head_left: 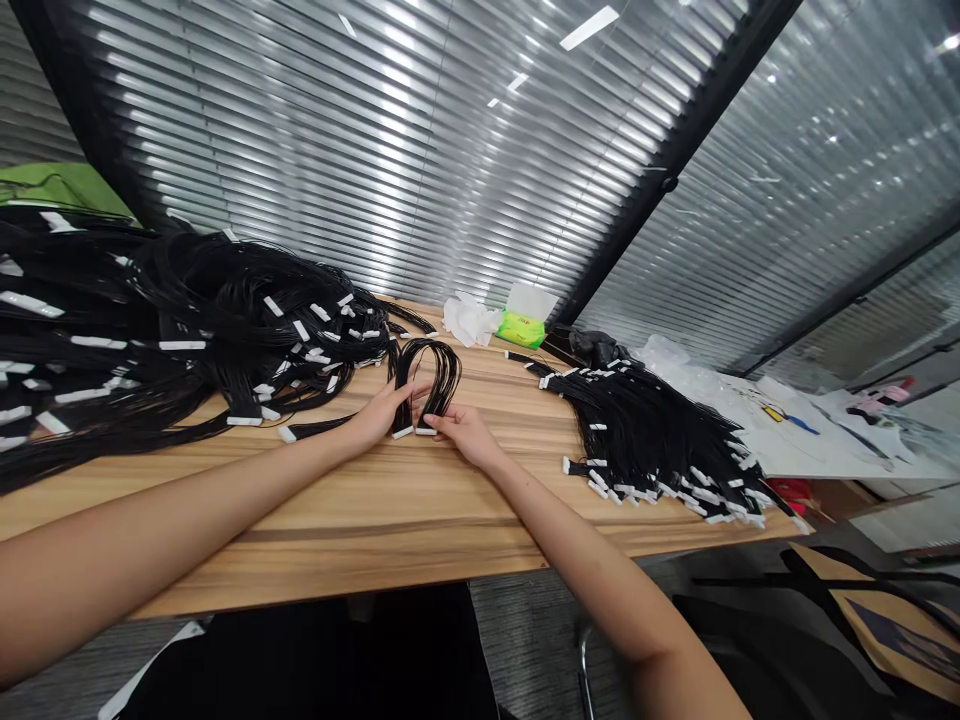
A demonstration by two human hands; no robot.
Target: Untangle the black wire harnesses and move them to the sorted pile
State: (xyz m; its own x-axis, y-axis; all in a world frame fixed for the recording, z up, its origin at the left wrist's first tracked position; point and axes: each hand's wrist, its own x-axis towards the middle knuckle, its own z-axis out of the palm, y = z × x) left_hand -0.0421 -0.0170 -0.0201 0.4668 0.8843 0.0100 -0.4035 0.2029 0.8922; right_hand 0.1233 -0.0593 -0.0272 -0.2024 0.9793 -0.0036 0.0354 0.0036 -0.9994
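Note:
A black wire harness (442,372) with white connectors at its two ends is bent into an arch above the wooden table (360,520). My left hand (381,412) is closed around its left leg, just above one connector. Pinched between the fingers of my right hand (465,432) is the other end, by the second white connector (426,431). The two ends hang side by side, a small gap apart. To the left of my left hand lies another harness end (288,433) on the table.
A large tangled heap of black harnesses (225,300) covers the table's left side. On the right lies a flatter pile of harnesses (652,430). Crumpled tissue (471,318) and a green tissue pack (520,329) sit at the back, below the blinds. A chair (862,610) stands at lower right.

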